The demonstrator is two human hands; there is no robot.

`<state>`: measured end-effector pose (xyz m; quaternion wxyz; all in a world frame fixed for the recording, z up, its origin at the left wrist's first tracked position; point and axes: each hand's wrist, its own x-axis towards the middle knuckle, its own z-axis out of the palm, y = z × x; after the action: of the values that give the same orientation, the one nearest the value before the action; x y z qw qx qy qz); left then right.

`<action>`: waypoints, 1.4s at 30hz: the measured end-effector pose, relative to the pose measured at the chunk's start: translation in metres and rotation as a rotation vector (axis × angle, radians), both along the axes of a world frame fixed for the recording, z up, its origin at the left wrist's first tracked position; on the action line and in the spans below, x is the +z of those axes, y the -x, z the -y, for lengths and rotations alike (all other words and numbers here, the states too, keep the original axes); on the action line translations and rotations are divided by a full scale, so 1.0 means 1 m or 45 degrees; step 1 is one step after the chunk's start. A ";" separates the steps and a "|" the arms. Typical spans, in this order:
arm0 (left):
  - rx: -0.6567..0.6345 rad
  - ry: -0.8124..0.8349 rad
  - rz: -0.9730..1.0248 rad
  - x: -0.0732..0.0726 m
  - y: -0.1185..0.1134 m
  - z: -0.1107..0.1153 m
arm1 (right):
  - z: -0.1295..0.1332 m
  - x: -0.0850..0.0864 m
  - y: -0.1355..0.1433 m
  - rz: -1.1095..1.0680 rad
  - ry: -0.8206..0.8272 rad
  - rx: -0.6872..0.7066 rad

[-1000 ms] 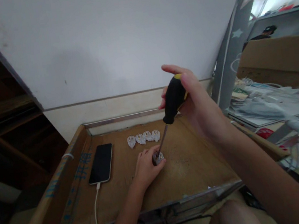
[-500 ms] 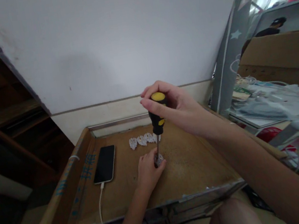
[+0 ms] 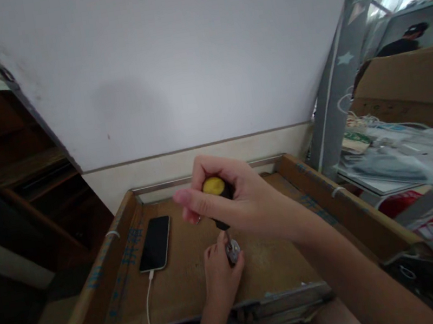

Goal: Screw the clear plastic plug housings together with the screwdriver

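Note:
My right hand [image 3: 239, 202] is closed round the handle of a screwdriver [image 3: 214, 186], black with a yellow end cap. The handle leans a little, and its metal shaft points down into a small clear plastic plug [image 3: 235, 252]. My left hand [image 3: 221, 268] pinches that plug against the cardboard surface, thumb on the near side and fingers on the far side. Where the tip meets the plug is too small to make out. My right hand covers the spot just behind, where similar clear pieces lay.
A phone [image 3: 155, 243] with a white charging cable [image 3: 148, 298] lies left on the cardboard-lined table [image 3: 191, 292]. Raised cardboard edges [image 3: 94, 274] flank it. A white wall [image 3: 201, 66] stands behind. At right are a cluttered white table [image 3: 396, 155], a cardboard box [image 3: 412, 79] and another person [image 3: 403, 43].
My right hand has moved down and left in view, gripping the screwdriver lower and more tightly. It now hides the row of clear plastic pieces. My left hand keeps holding the plug.

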<state>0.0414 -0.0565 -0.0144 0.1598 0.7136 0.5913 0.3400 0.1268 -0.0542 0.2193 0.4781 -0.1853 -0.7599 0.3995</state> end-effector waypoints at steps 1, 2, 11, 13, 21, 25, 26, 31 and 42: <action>0.001 0.006 0.005 0.000 0.000 0.000 | -0.003 -0.001 0.003 -0.041 0.039 -0.013; -0.003 0.012 0.015 0.001 0.000 0.000 | -0.006 -0.003 0.004 -0.083 0.023 -0.086; -0.049 0.031 0.123 -0.001 0.002 0.000 | -0.018 -0.007 -0.016 -0.015 -0.075 -0.076; -0.041 0.021 0.117 -0.001 0.002 0.000 | -0.019 -0.009 -0.014 -0.145 0.019 -0.032; -0.007 0.006 0.015 -0.001 0.001 0.000 | -0.009 -0.014 -0.008 -0.145 -0.002 -0.134; -0.034 0.021 0.047 -0.002 0.002 0.000 | -0.014 -0.013 -0.014 -0.241 0.037 -0.060; -0.039 0.023 0.058 -0.002 0.002 0.000 | -0.015 -0.013 -0.016 -0.278 0.072 -0.047; -0.005 -0.008 -0.020 -0.001 0.001 0.000 | -0.014 -0.011 -0.018 -0.221 0.181 -0.028; -0.008 0.013 -0.042 0.004 0.000 0.001 | -0.028 -0.005 -0.003 -0.136 0.318 0.313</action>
<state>0.0416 -0.0575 -0.0103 0.1547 0.7202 0.5933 0.3246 0.1296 -0.0258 0.2148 0.4385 -0.1274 -0.6949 0.5555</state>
